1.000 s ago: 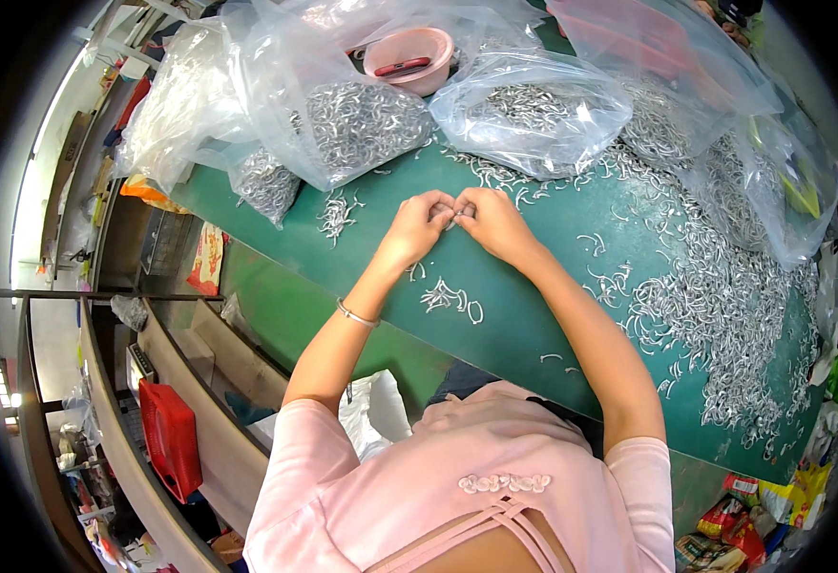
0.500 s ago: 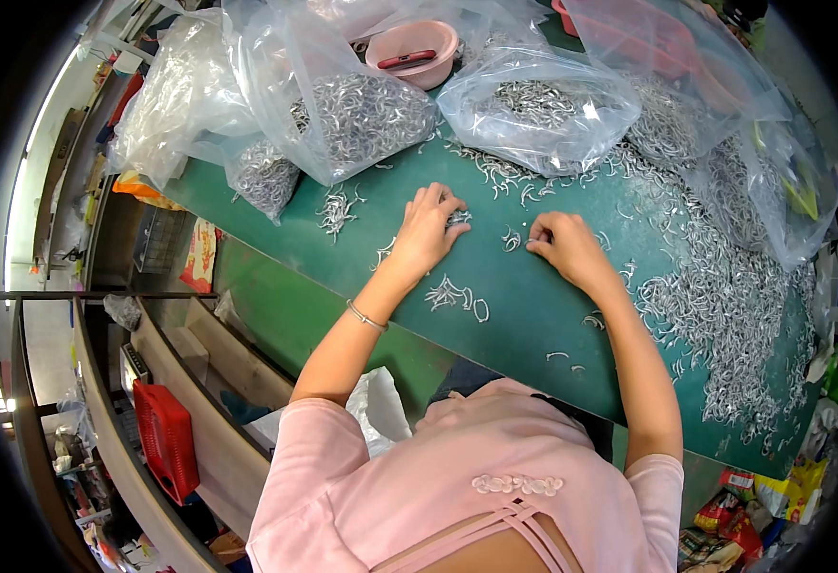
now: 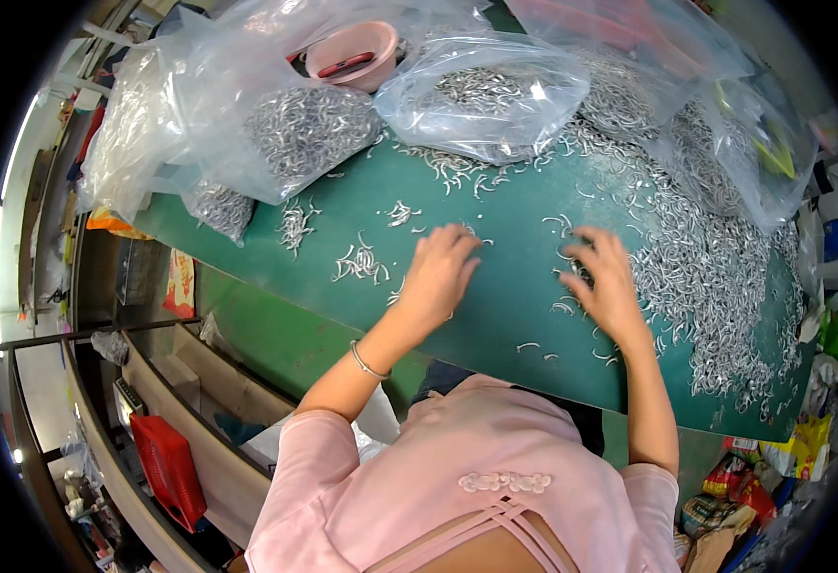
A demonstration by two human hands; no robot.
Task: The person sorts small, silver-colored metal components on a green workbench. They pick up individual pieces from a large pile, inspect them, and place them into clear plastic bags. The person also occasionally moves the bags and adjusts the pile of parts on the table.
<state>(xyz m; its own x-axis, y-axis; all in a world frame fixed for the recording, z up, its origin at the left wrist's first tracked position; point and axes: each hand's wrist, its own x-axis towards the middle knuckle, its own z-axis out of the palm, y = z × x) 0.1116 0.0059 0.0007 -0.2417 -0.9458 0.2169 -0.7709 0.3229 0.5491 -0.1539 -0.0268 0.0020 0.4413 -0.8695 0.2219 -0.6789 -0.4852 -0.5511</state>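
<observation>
My left hand is palm down over the green table, its fingers stretched out and slightly apart. A few curved silver metal pieces lie at its fingertips; whether it touches them I cannot tell. Its wrist partly covers another small group of pieces. To the right, my right hand is open, fingers spread above the table, with loose curved pieces just beside its fingertips. Small separate piles of the same pieces lie left of my left hand: one nearer pile, one farther pile and one leftmost pile.
A large spread of metal pieces covers the table's right side. Clear plastic bags of pieces line the far side, with an open bag in the middle. A pink bowl holds a red object. A red basket stands at lower left.
My left hand has come off the small pile it was on and moved rightward past it. The right hand's fingers have spread from a pinch. The whole view has shifted somewhat.
</observation>
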